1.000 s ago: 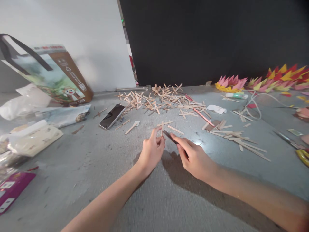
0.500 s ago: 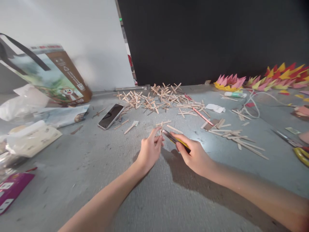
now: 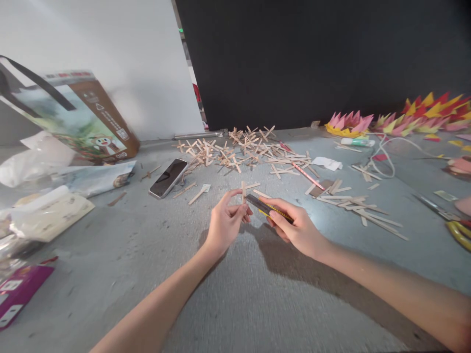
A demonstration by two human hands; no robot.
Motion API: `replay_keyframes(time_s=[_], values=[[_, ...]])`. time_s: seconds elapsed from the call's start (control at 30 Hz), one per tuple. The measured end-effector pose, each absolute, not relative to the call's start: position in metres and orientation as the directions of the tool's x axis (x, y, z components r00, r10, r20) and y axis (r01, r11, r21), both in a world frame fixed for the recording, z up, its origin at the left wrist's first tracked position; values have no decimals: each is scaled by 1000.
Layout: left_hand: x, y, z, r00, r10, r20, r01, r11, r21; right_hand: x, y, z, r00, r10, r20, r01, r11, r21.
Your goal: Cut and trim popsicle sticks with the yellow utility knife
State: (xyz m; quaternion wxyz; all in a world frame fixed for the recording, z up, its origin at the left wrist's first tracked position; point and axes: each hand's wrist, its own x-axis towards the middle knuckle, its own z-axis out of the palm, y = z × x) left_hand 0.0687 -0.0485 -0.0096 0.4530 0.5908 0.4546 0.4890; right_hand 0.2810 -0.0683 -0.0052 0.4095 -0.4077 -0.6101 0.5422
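My left hand (image 3: pixel 225 223) pinches a short wooden stick (image 3: pixel 243 191) upright between thumb and fingers, just above the grey floor. My right hand (image 3: pixel 296 226) grips a yellow and black utility knife (image 3: pixel 268 208), whose tip points left and meets the stick near its lower end. Both hands are at the middle of the view, close together. Loose wooden sticks (image 3: pixel 257 187) lie on the floor just beyond them.
A heap of crossed wooden sticks (image 3: pixel 239 147) lies by the black wall. A phone (image 3: pixel 169 177) lies to the left, a printed bag (image 3: pixel 79 117) and plastic wrappers beyond it. More sticks (image 3: pixel 353 203), scissors (image 3: pixel 447 215), a white cable (image 3: pixel 386 162) and coloured paper flowers (image 3: pixel 397 122) are at right.
Both hands have lifted slightly off the floor and the knife has turned, so its yellow side shows. The stick stays pinched upright at the knife's tip.
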Motion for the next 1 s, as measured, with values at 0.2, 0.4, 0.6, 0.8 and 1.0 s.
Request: replay_keyframes(time_s=[0.2,0.4,0.6,0.8,1.0], values=[[71,-48,-6,121,985,124,-39,-120,992,283,-66,-5,-343,938,43,25,55,-998],[70,-49,-5,126,980,154,1,-156,988,285,-67,-4,-332,938,100,135,153,-979],[70,-52,-6,75,963,259,411,-266,872,279,-80,-5,-279,898,339,501,438,-747],[73,-54,-14,112,941,321,591,-322,739,271,-87,-13,-307,842,445,550,538,-639],[72,-53,-20,190,907,375,670,-399,625,267,-91,-13,-285,851,441,550,522,-652]])
